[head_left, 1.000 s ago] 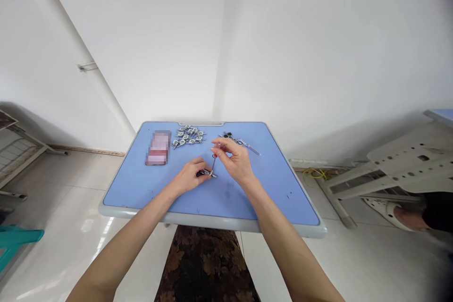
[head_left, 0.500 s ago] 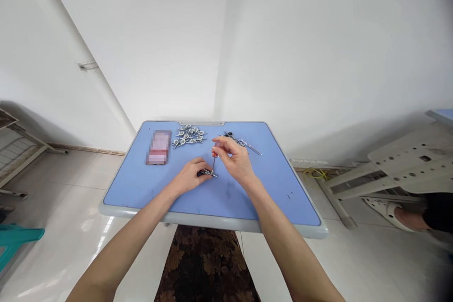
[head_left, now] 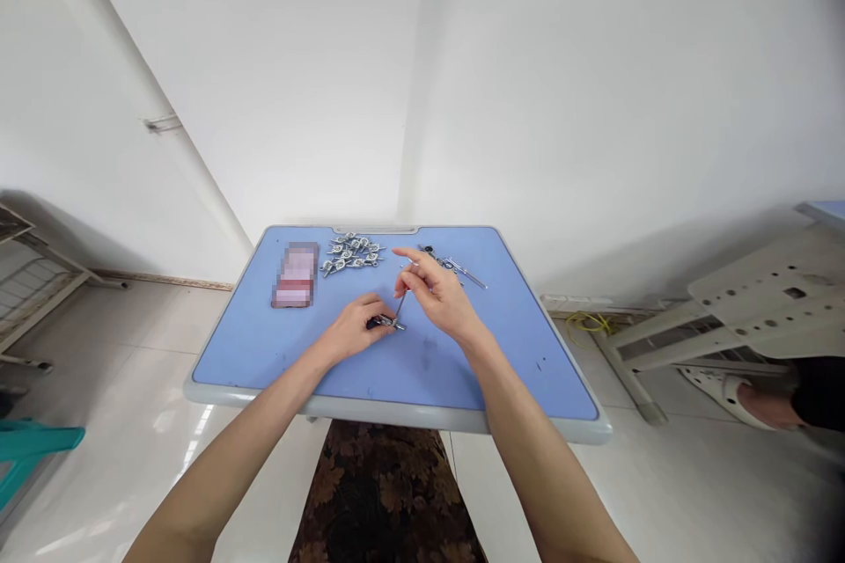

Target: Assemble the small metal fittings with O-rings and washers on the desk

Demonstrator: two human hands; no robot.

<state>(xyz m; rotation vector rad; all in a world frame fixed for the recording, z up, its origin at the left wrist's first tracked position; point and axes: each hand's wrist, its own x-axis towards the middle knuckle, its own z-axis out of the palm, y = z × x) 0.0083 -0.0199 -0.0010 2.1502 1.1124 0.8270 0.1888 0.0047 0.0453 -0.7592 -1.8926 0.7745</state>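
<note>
On the blue table, my left hand is closed on a small metal part with a dark end, low against the surface. My right hand pinches a screwdriver; its thin shaft slants down and its tip meets the metal part. The fingers hide most of the handle. Several silvery metal pieces lie in a group near the back edge. Behind my right hand are dark small parts and thin metal rods.
A phone-like slab with a blurred surface lies at the table's left. A teal stool stands at the lower left. To the right are a pale perforated desk frame, a yellow cable and a person's foot in a white clog.
The fingers of my right hand have shifted around the screwdriver, with the index finger more extended, and the handle is more hidden. My left hand stays in place on the metal part.
</note>
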